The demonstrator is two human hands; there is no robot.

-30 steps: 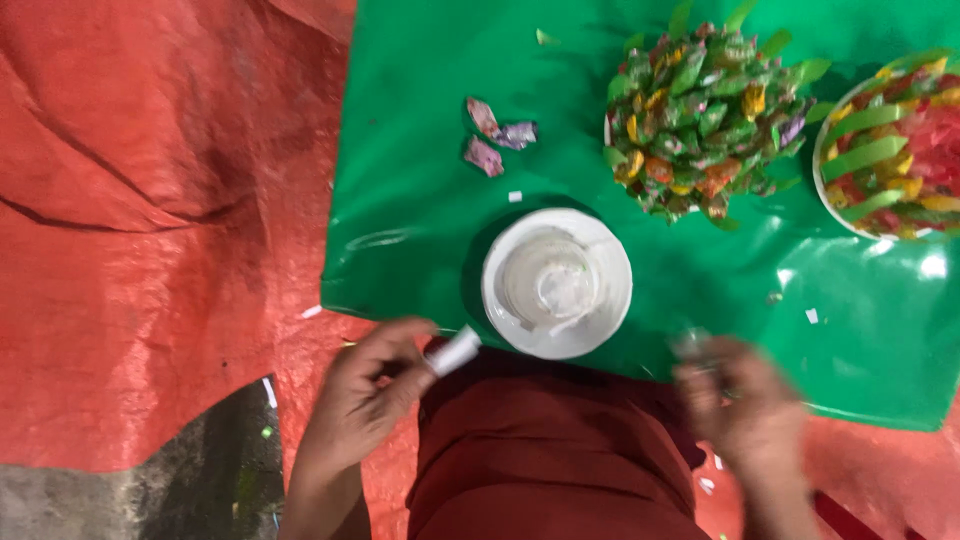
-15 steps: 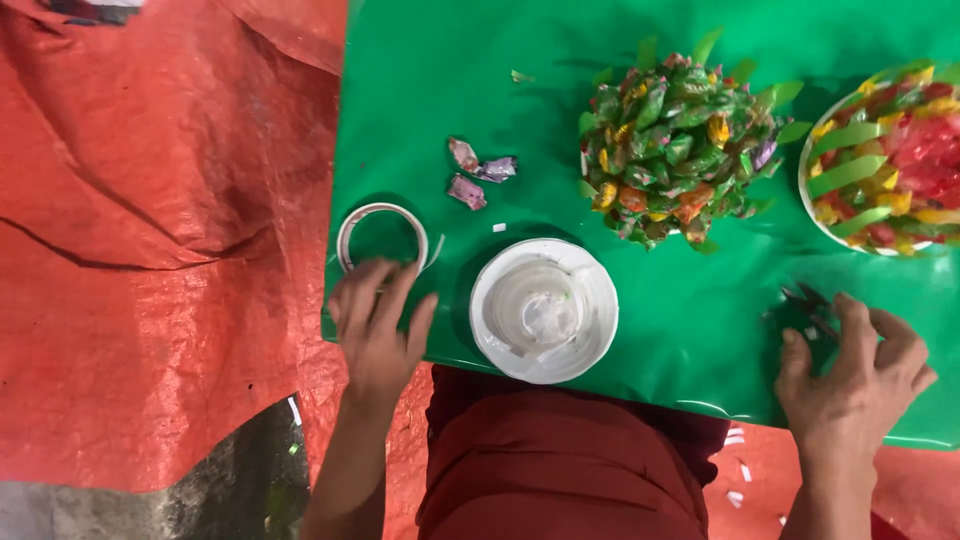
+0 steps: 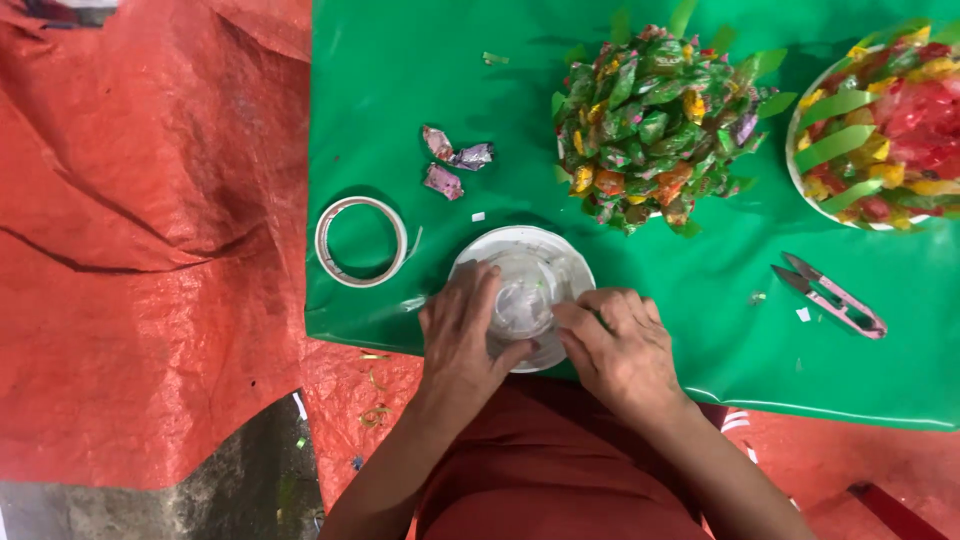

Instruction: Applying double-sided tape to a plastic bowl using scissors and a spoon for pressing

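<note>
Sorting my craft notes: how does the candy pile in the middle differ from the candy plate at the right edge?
The middle candy pile is mostly green wrappers heaped in a dome that hides whatever is under it; the right candy plate is mostly red and yellow, crossed by broad green strips, with a white rim showing. The pile is fully in view; the plate is cut off by the frame. Both sit on the green sheet, away from both hands.

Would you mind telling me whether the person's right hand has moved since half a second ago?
Yes. The right hand has moved left along the green sheet, from near its right part onto the white plate, opposite the left hand.
</note>
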